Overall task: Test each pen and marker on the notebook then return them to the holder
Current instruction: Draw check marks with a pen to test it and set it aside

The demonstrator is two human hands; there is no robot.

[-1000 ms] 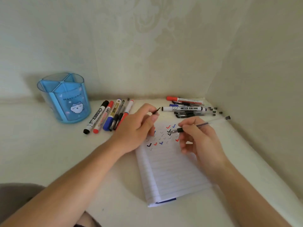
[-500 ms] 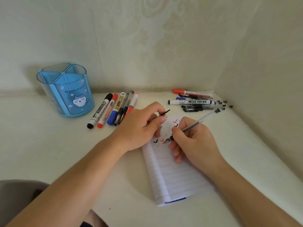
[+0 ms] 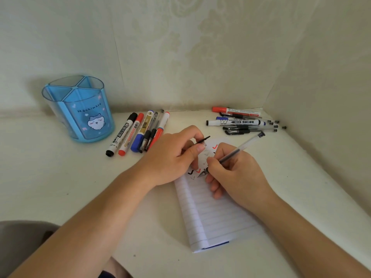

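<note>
Pinching the pen (image 3: pixel 230 156), the right hand (image 3: pixel 234 175) should stroke lightly while the left hand (image 3: pixel 172 159), gripping the cap (image 3: pixel 203 139), steadies the notebook (image 3: pixel 212 219).

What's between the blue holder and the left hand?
In the head view, a row of markers and pens lies on the table between the holder and the left hand.

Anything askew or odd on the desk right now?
Nothing damaged or spilled. The blue plastic pen holder stands empty, and small dark pen caps lie loose near the right wall, easy to lose.
</note>
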